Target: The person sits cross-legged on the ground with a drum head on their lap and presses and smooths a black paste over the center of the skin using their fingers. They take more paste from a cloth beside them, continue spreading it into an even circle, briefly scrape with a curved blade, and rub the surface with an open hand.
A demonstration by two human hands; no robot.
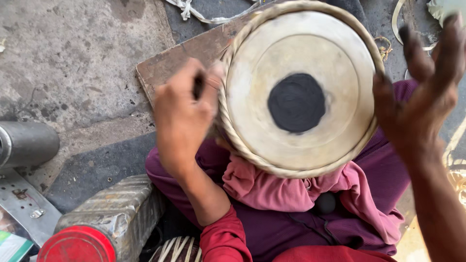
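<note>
A round hand drum (pixel 296 90) rests on my lap, its pale skin head facing up with a black circular patch (pixel 296 103) in the middle and a braided rim around it. My left hand (pixel 183 114) is closed around a small dark tool (pixel 198 86) pressed against the drum's left rim. My right hand (pixel 427 92) hovers at the drum's right edge, fingers spread and dark-stained, holding nothing. A pink cloth (pixel 286 191) lies bunched under the drum over purple fabric.
A wooden board (pixel 170 65) lies behind the drum on the concrete floor. A metal canister with a red cap (pixel 104 223) sits at lower left, a grey metal cylinder (pixel 26 143) at far left. White cord (pixel 204 14) lies at the top.
</note>
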